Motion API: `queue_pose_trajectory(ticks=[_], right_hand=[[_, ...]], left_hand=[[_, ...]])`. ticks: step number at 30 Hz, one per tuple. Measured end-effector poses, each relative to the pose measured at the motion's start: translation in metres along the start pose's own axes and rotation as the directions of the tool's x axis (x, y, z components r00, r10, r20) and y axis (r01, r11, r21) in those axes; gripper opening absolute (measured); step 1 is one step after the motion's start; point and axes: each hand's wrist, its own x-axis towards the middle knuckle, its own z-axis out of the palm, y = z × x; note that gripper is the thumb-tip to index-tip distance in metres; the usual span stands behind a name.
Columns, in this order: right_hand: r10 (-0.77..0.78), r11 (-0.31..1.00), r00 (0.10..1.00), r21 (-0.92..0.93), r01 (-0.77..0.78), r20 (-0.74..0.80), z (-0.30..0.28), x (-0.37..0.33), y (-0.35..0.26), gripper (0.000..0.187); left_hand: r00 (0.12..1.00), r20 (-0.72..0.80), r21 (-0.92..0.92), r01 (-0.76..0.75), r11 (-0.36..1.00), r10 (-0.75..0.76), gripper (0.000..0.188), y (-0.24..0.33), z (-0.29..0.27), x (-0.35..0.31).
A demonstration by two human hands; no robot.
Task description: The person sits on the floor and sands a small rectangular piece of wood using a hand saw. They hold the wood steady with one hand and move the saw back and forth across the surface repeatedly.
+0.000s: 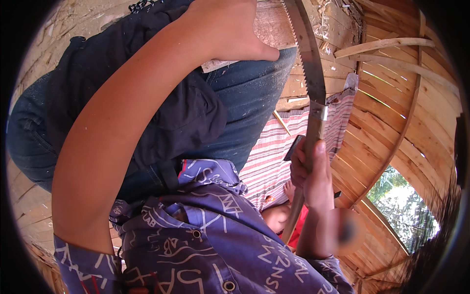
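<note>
My right hand (313,171) is closed around the long wooden handle (314,128) of a hand saw. Its curved, toothed blade (313,63) rises to the top edge of the view, with the teeth facing left, beside the end of a wooden board (276,24). Whether the teeth touch the wood I cannot tell. My left hand (235,34) holds the board down across my thigh, thumb stretched along its near side; the other fingers are cut off by the view's edge. A dark piece (293,148) sticks out beside my right hand.
A striped cloth (267,147) lies on the plank floor, with a thin wooden stick (282,123) on it. Close to my right forearm sits another person in red (298,223). Plank walls (387,117) and a window opening (404,206) stand at the right. Wood shavings (325,24) litter the floor.
</note>
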Motion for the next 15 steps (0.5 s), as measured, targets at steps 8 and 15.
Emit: queue_pose_trajectory(ticks=[8,15], right_hand=[[-0.015,0.998,1.0,0.056,0.015,-0.009,-0.014,-0.01,0.016,0.053],[-0.027,1.0,0.999,0.001,0.027,-0.03,-0.012,-0.003,0.01,0.052]], left_hand=[[1.0,-0.016,-0.015,0.003,1.0,-0.003,0.089,-0.003,0.006,0.002],[0.999,0.024,0.039,0.026,0.999,-0.027,0.091,-0.002,-0.001,0.003]])
